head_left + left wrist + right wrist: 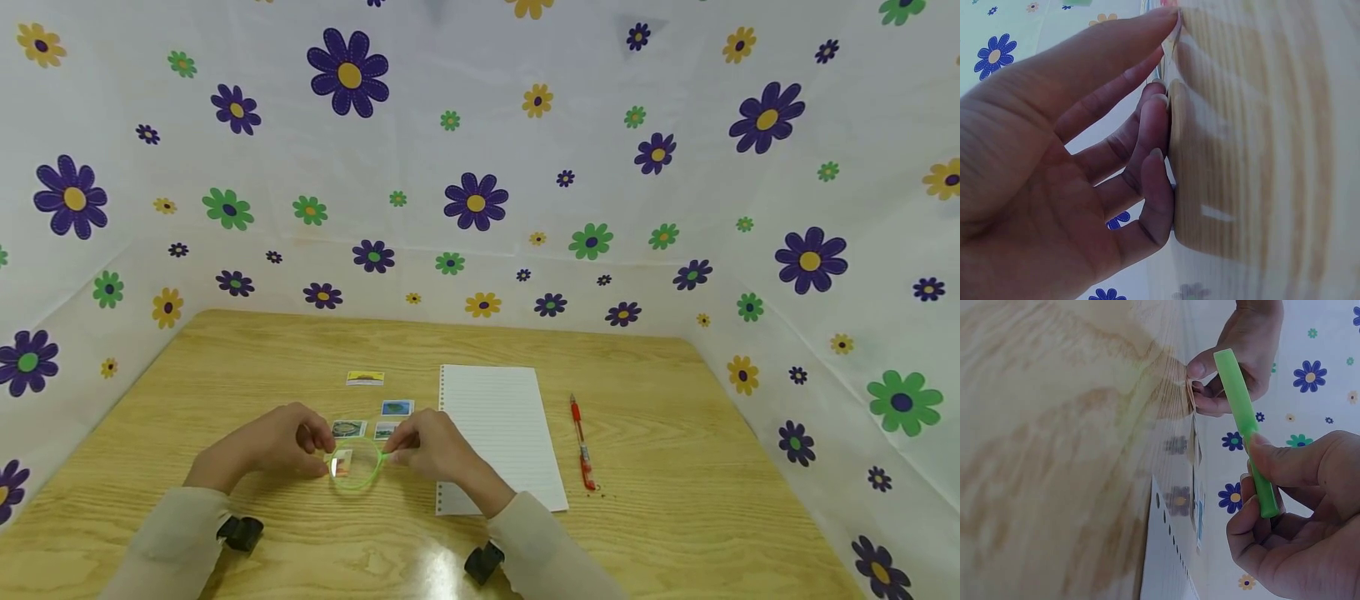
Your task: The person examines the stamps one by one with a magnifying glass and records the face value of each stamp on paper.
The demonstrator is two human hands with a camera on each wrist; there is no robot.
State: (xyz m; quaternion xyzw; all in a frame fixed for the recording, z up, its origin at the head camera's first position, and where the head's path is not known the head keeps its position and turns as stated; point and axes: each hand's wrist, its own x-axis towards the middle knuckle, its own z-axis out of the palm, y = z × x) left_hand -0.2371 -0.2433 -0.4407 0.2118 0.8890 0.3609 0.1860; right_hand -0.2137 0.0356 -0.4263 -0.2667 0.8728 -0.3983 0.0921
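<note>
In the head view my right hand pinches the short handle of a green-rimmed magnifying glass. Its round lens hangs over a small stamp with an orange picture. From the side, the right wrist view has the glass edge-on, with my right thumb and fingers around its handle. My left hand pinches the edge of that stamp between thumb and index finger, close to the tabletop. In the left wrist view the other fingers of the left hand are bent, touching or nearly touching the wood.
Several more stamps lie just beyond the hands, among them a yellow one and a blue one. A lined, punched paper sheet lies right of them, partly under my right forearm. Farther right is a red pen. Flowered cloth surrounds the wooden table.
</note>
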